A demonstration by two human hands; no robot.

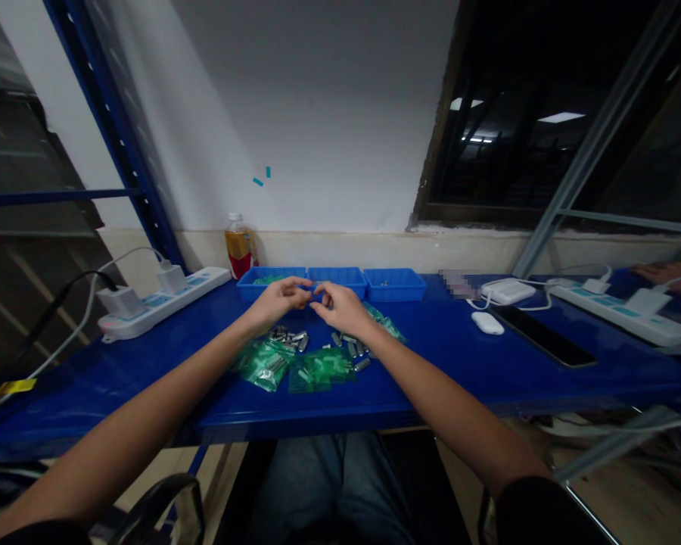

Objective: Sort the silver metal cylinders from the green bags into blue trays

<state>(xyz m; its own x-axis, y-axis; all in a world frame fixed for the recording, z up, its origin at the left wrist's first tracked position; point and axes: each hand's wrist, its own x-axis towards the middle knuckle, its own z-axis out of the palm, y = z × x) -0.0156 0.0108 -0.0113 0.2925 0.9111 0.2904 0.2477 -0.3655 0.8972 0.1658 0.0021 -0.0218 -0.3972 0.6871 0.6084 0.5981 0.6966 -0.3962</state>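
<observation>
Above the middle of the blue table (443, 356), my left hand (281, 298) and my right hand (341, 306) meet, fingertips almost touching. Both have thumb and fingers curled into a pinch. Whatever they grip is too small and blurred to name. Below them lie small silvery metal pieces (287, 337), with more metal cylinders (352, 348) under my right wrist. Closer to my body are a green-tinted plastic bag (265, 366) with metal pieces inside and another green bag (321, 369). More green bags (387, 322) show behind my right wrist.
Three blue bins stand along the back: left (252, 291), middle (356, 286) and right (397, 294). A drink bottle (240, 246) is behind them. Power strips sit left (147, 314) and right (618, 312). A phone (545, 337) and white case (488, 323) lie right; another person's hand (667, 274) is beyond.
</observation>
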